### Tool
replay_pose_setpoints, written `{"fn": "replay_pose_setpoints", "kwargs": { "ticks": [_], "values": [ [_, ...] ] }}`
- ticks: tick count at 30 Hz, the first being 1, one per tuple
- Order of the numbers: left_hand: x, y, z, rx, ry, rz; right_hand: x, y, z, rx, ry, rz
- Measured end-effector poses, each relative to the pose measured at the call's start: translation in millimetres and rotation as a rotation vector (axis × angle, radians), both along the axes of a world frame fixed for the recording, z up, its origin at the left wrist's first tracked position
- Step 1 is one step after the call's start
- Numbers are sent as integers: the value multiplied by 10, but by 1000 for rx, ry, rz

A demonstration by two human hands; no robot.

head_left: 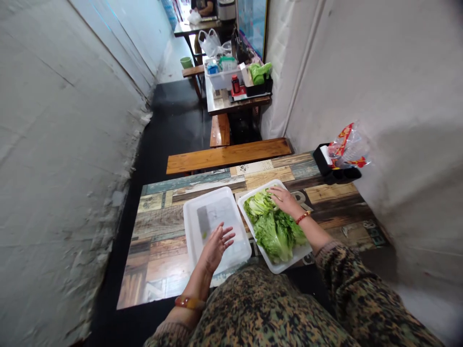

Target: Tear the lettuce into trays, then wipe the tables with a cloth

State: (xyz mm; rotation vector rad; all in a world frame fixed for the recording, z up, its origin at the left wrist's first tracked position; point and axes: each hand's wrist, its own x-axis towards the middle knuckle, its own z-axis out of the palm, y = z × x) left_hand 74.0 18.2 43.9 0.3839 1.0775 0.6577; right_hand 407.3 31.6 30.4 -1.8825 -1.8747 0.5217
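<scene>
Bright green lettuce (277,236), white trays (235,253), green-brown camouflage sleeve (356,274)

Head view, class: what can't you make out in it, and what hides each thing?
All in the head view:
Whether the right hand grips any lettuce: its back hides the palm.
Most of the lettuce tray's floor: covered by leaves.
The far person's head: cut off by the top edge.
Any writing on the red-capped bottle: too small to read.
</scene>
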Motion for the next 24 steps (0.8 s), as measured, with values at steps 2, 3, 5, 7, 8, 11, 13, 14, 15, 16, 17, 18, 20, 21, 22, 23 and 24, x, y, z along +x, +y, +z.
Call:
{"fn": "replay_pose_setpoints", "kwargs": {
  "ticks": [2,3,5,7,8,11,13,14,15,16,17,18,20,21,22,23,24],
  "values": [
    [-18,-7,-19,-8,6,4,-94,-54,7,-22,109,36],
    [-21,-10,-28,-12,8,3,-150,-78,-1,-57,147,76],
    [-14,-13,-37,-16,7,-5,-259,-113,-25,-123,181,141],
    [-5,-15,-31,-10,3,-15,-337,-139,-22,-150,175,153],
    [-5,-17,-25,-4,0,-17,-363,-158,2,-142,169,135],
    [-29,-34,-16,3,2,-14,-430,-281,142,-52,119,83],
    [-52,-54,-23,-3,9,-9,-506,-431,221,-6,54,147],
    [-60,-63,-29,-9,16,-7,-557,-519,232,-4,17,204],
    [-64,-70,-36,-12,22,-7,-612,-607,220,-17,-22,264],
    [-63,-75,-42,-14,27,-7,-669,-689,188,-37,-61,314],
    [-58,-79,-46,-15,30,-9,-722,-760,141,-61,-100,349],
    [-51,-80,-48,-14,33,-12,-767,-816,90,-85,-137,369],
    [-38,-80,-48,-9,29,-20,-828,-878,11,-121,-184,396],
    [-35,-81,-46,-7,26,-23,-840,-888,-1,-125,-187,404],
    [-34,-83,-44,-6,22,-26,-840,-888,10,-118,-170,409],
    [-37,-85,-41,-3,18,-28,-826,-883,41,-97,-135,407],
    [-42,-89,-38,-1,17,-28,-798,-878,88,-64,-82,390]
  ]
}}
